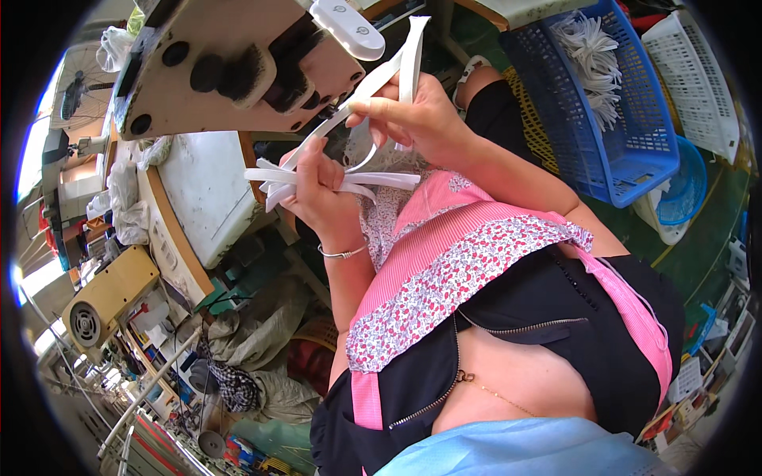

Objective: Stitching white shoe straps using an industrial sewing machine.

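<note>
My left hand point(329, 198), with a thin bangle at its wrist, is closed around a bundle of flat white strips point(385, 181), their ends poking out on both sides of the fist. Just above and to the right, my right hand point(425, 119) pinches a long white strip point(410, 59) that folds over near its top end. That strip slants down from the right hand toward the left hand's fingers. Both hands are raised over the pink apron point(452, 238), close together. Whether the strips are fabric or elastic, I cannot tell.
A large cream machine point(262, 40) stands close beyond the hands at upper left, beside a white-topped table point(198, 190). At upper right, a blue crate point(548, 119) contains more white strips point(591, 67). A white basket point(690, 87) and a round blue basket point(689, 186) are beside it.
</note>
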### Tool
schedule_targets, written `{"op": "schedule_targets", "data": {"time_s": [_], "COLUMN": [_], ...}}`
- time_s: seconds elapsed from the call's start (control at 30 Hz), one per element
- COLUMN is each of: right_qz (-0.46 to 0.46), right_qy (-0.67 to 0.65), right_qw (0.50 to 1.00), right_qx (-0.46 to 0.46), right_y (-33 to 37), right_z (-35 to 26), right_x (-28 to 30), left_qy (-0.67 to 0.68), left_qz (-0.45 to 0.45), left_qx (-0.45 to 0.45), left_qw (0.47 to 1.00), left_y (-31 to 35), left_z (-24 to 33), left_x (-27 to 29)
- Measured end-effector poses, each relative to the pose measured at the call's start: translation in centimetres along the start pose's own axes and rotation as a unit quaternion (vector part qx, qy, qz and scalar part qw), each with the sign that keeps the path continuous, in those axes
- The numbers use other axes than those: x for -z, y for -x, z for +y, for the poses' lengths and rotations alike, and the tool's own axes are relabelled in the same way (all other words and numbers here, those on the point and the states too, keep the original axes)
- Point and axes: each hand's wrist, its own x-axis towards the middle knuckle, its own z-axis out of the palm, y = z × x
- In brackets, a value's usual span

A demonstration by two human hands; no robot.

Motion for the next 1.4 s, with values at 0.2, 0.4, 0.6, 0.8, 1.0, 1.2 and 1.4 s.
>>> {"op": "schedule_targets", "data": {"time_s": [0.2, 0.4, 0.6, 0.8, 1.0, 1.2, 1.4], "right_qz": [0.018, 0.020, 0.034, 0.061, 0.066, 0.070, 0.063], "right_qy": [-0.021, -0.040, -0.085, -0.074, -0.070, -0.081, -0.077], "right_qw": [1.000, 0.998, 0.996, 0.995, 0.994, 0.992, 0.993], "right_qx": [0.015, 0.033, -0.002, -0.016, -0.052, -0.070, -0.056], "right_y": [0.2, 0.4, 1.0, 1.0, 1.3, 1.3, 1.4], "right_z": [-0.1, 0.2, 0.6, 1.1, 1.0, 0.5, 0.6], "right_x": [0.3, 0.8, -0.3, -1.7, -2.8, -2.8, -2.9], "left_qy": [0.079, 0.107, 0.119, 0.147, 0.199, 0.159, 0.202], "left_qz": [0.036, 0.066, 0.092, 0.143, 0.083, 0.153, 0.120], "left_qx": [0.037, 0.034, 0.012, -0.045, -0.106, -0.103, -0.105], "left_qw": [0.996, 0.992, 0.989, 0.978, 0.971, 0.970, 0.966], "left_y": [0.1, 0.2, 0.7, 1.0, 1.2, 1.1, 1.3], "left_z": [0.1, 0.6, 0.8, 1.8, 1.6, 1.7, 2.1], "left_x": [0.3, 1.5, 3.3, 5.3, 8.2, 8.3, 8.1]}}
